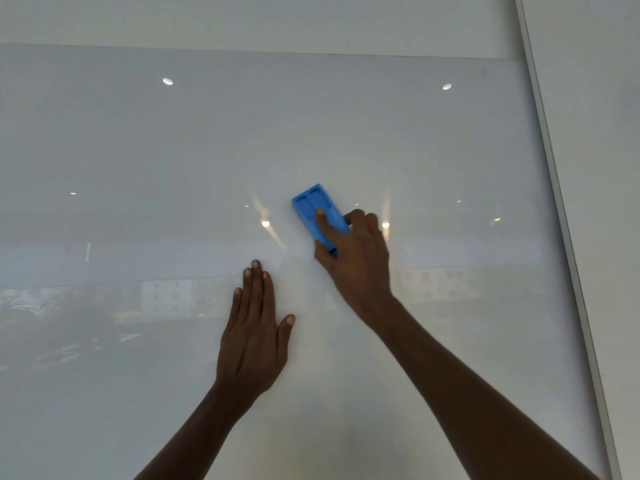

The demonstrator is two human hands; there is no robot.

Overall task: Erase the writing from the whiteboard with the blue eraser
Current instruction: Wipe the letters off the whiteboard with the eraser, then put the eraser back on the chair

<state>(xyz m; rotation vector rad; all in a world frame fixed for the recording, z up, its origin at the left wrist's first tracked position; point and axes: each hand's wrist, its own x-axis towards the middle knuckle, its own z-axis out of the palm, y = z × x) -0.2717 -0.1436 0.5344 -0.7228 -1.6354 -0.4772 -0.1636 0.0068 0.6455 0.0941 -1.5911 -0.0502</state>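
A glossy whiteboard (450, 150) fills nearly the whole view. The blue eraser (311, 206) is pressed flat against it near the centre, tilted with its top end toward the upper left. My right hand (356, 258) grips the eraser's lower half, index finger lying along its back. My left hand (254, 327) rests flat on the board below and left of the eraser, fingers together and pointing up, holding nothing. I see no writing on the board around the eraser.
The board's grey metal frame (554, 174) runs diagonally down the right side, with plain wall (602, 98) beyond it. Ceiling lights and room shapes are reflected in the board's surface, darkest at the lower left.
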